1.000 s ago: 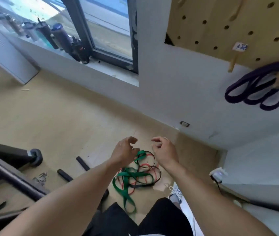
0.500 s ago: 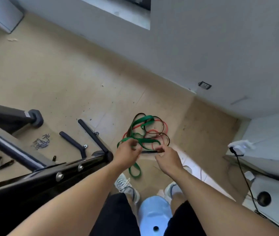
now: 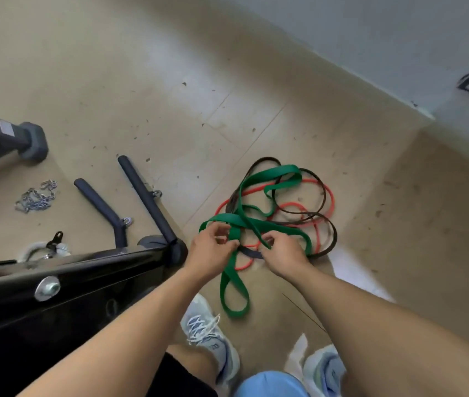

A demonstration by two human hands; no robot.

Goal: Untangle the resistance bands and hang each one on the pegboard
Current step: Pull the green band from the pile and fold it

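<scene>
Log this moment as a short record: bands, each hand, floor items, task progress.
bands: green band, red band and black band lie tangled together on the floor
left hand: left hand pinches the green band at the near edge of the tangle
right hand: right hand grips the green band beside it
floor items: chain, two black bar handles, machine frame
progress: the three bands not yet separated; pegboard out of view
</scene>
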